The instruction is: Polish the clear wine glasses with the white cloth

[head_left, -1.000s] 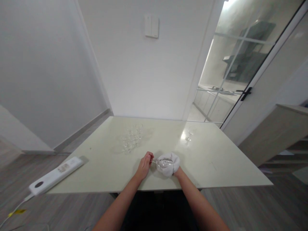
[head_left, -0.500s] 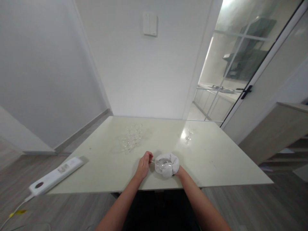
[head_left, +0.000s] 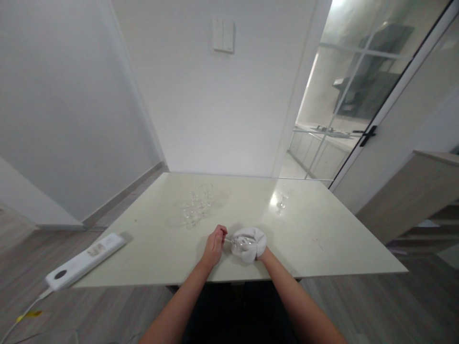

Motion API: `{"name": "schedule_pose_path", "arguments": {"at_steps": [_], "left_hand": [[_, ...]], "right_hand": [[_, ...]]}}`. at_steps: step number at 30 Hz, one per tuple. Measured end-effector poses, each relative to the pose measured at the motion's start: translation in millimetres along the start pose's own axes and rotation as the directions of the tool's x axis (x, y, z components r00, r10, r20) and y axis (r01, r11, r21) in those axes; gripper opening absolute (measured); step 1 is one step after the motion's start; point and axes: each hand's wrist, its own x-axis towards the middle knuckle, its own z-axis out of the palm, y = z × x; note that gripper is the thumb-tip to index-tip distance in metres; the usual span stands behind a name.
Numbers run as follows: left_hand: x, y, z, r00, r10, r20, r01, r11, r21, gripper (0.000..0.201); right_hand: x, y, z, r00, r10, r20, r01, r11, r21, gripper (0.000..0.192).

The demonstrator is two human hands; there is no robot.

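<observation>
While you are pinching the stem of the wine glass [head_left: 241, 242] between the fingers [head_left: 221, 232] of your left hand [head_left: 214, 247], your right hand [head_left: 258, 248] is cupping the bowl inside a white cloth [head_left: 251, 241], its fingers hidden in the folds, so how tightly they are closing cannot be told. The glass is lying tilted on its side just above the bench [head_left: 322, 239], between your two hands and close to the near edge.

The stem looks like the weak point: if you are twisting the bowl against the pinch, the thin glass is likely taking a bending load and could snap at the joint. Squeezing hard through the cloth could also crack the bowl, and the cloth would be hiding the break from you.

Because the cloth is sliding over smooth glass, your hold may be slipping, and a drop so near the edge beside your fingers could send the glass to the floor.

Beyond your left fingers, well apart, a cluster of clear glasses [head_left: 196, 206] is standing; another small glass [head_left: 281, 203] is sitting beyond your right hand. A wide sweep of either arm could be knocking them over.
</observation>
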Motion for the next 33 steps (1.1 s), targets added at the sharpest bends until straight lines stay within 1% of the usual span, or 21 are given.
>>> {"name": "schedule_pose_path", "arguments": {"at_steps": [4,9,13,16,20,22,23,25,27,28,30,33], "left_hand": [[-0.1,3.7,1.7,1.0,-0.018,-0.022,0.018,0.999,0.034,0.045],[-1.8,6.6,2.0,0.999,-0.027,-0.019,0.027,1.0,0.01,0.046],[-1.2,6.7,2.2,0.998,-0.066,-0.023,0.066,0.998,-0.006,0.047],[0.1,6.2,2.9,0.997,-0.075,-0.027,0.075,0.997,0.005,0.047],[1.3,5.0,3.4,0.996,-0.085,-0.032,0.086,0.996,0.035,0.047],[1.6,4.4,3.3,0.996,-0.085,-0.032,0.086,0.994,0.061,0.047],[1.7,4.2,3.2,0.996,-0.082,-0.034,0.085,0.994,0.075,0.046],[1.9,4.7,2.9,0.996,-0.077,-0.043,0.081,0.992,0.092,0.047],[2.1,6.1,2.6,0.996,-0.073,-0.051,0.078,0.992,0.1,0.047],[2.1,7.0,2.6,0.996,-0.072,-0.055,0.077,0.992,0.102,0.047],[2.2,8.7,2.6,0.996,-0.072,-0.057,0.078,0.992,0.102,0.047],[2.4,9.4,2.8,0.996,-0.071,-0.053,0.076,0.992,0.101,0.047]], "right_hand": [[-1.7,-11.7,-0.9,0.999,0.017,0.04,-0.017,1.0,-0.002,0.026],[-1.4,-18.4,0.2,0.995,0.003,0.096,-0.012,0.996,0.091,0.029],[-1.1,-19.1,1.1,0.993,0.01,0.116,-0.016,0.998,0.053,0.032],[-2.5,-19.7,1.8,0.997,0.034,0.063,-0.038,0.997,0.062,0.031],[-5.0,-20.5,3.1,0.995,0.059,-0.083,-0.047,0.99,0.136,0.03],[-5.9,-21.4,2.7,0.992,0.07,-0.108,-0.054,0.987,0.15,0.03],[-6.4,-22.3,2.1,0.993,0.069,-0.092,-0.055,0.988,0.147,0.03],[-7.0,-24.6,0.7,0.999,0.042,-0.007,-0.041,0.991,0.129,0.029],[-6.8,-27.2,-0.2,0.996,0.005,0.085,-0.015,0.993,0.118,0.033],[-6.3,-28.1,-0.2,0.994,-0.006,0.112,-0.007,0.993,0.119,0.036],[-4.8,-28.9,0.6,0.992,-0.002,0.128,-0.015,0.991,0.133,0.038],[-2.8,-27.7,2.1,0.993,0.029,0.116,-0.046,0.988,0.145,0.04]]}}
